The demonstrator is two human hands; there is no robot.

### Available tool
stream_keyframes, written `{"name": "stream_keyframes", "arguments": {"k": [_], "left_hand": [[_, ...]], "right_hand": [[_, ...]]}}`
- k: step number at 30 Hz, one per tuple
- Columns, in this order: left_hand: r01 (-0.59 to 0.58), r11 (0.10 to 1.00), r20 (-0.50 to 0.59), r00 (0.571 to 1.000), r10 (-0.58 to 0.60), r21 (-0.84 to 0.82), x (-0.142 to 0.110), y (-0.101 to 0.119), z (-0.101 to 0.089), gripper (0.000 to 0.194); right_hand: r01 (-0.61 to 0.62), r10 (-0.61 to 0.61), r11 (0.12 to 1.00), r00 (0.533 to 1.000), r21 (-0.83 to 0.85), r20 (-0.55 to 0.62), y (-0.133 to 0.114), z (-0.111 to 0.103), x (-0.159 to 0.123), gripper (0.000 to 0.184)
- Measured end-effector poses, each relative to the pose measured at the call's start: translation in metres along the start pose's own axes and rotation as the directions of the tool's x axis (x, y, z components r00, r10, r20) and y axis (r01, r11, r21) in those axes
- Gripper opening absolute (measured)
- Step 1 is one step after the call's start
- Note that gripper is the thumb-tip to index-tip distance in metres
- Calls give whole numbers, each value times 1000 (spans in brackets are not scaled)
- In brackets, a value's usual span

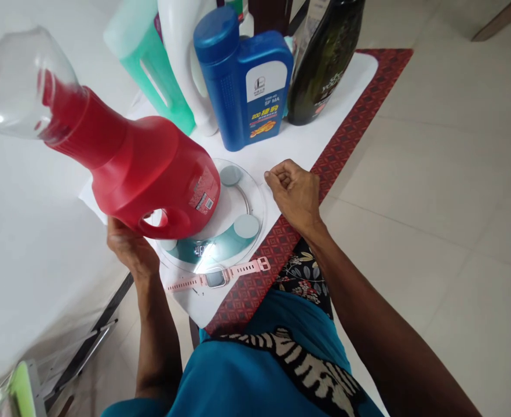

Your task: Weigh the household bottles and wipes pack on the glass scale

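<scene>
My left hand (129, 246) grips the underside of a red detergent jug (151, 168) with a clear cap (21, 87), holding it tilted to the left above a round glass scale (238, 220). The scale lies on a white sheet (294, 145) and its display is lit. My right hand (294, 191) rests beside the scale's right edge with its fingers curled in, nothing showing in them. A pink wristwatch (216, 278) lies flat just in front of the scale.
Behind the scale stand a green jug (151, 63), a white bottle (186, 52), a blue oil bottle (247, 81) and a dark bottle (325, 63). A red patterned mat (346, 139) borders the white sheet. Tiled floor (446, 174) spreads to the right.
</scene>
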State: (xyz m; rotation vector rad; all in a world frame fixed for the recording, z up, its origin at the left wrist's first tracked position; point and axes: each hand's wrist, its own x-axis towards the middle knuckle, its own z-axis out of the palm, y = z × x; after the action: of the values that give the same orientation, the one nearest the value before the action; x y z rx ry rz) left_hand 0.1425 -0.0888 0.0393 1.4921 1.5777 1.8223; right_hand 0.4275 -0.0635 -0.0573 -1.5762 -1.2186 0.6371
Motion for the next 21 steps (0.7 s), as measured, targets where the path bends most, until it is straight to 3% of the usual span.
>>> {"name": "stream_keyframes", "arguments": {"k": [2,4,10,13,16,18,21], "left_hand": [[-26,997,85,996,32,-70,-5,11,12,78],[-26,984,85,996,42,-176,-6,17,22,83],[53,960,-95,992,-82,-274,17,36,27,85],[-36,973,-230,973,-17,-226,48,42,22,83],[-124,981,-366,929,62,-148,93,34,28,82],[-110,985,-441,896,40,-136,127,20,39,79],[-9,979,-435,897,-83,-204,175,-6,65,71]], "right_hand": [[2,-2,1000,1000,17,1,-1,0,0,21],[8,-8,999,1000,32,8,-2,-1,0,22],[22,-23,999,999,47,24,-3,-5,1,22],[28,-30,998,999,51,33,-4,-5,1,24],[37,-38,998,999,44,32,-4,-5,1,24],[38,-39,999,998,38,40,-4,-5,1,23],[30,-32,999,998,43,53,-4,-6,1,24]]}}
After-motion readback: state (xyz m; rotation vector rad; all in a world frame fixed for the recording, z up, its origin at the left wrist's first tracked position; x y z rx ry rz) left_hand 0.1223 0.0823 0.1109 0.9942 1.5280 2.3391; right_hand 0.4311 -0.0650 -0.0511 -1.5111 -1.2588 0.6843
